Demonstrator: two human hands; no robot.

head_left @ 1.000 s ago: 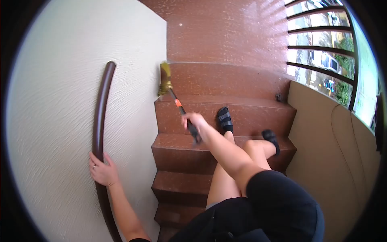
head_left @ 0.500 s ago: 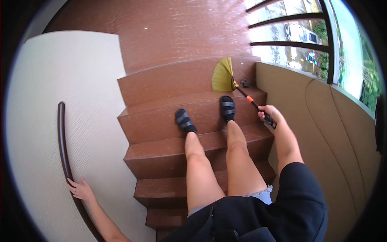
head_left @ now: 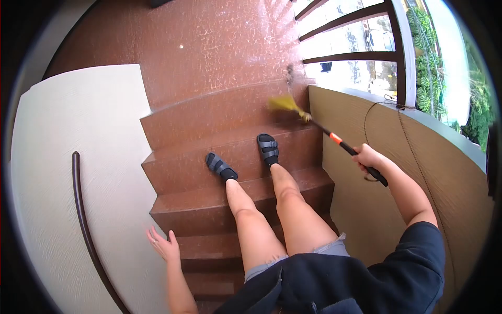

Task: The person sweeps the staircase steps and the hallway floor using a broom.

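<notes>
My right hand [head_left: 368, 158] is wrapped round the black handle of a broom [head_left: 342, 141] with an orange band. Its yellow bristles [head_left: 284, 103], smeared by motion, are at the right side of the stairs, by the riser below the landing. A dark clump of debris [head_left: 289, 73] shows at the landing's edge, just beyond the bristles. My left hand [head_left: 164, 245] is in the air with fingers spread, beside the cream wall and apart from the brown handrail [head_left: 81, 209]. My feet, in dark strapped sandals [head_left: 268, 148], stand on a stair.
Reddish-brown stairs [head_left: 188, 209] run between the cream wall [head_left: 110, 120] and a tan parapet [head_left: 361, 120] on the right. A cord [head_left: 413, 141] hangs over the parapet. Dark railing bars [head_left: 350, 57] edge the landing [head_left: 209, 42], where a small pale speck [head_left: 181, 46] lies.
My left hand has come off the handrail and moved right. The broom bristles have swung upward, and the dark debris has shifted from the stair to the landing's edge.
</notes>
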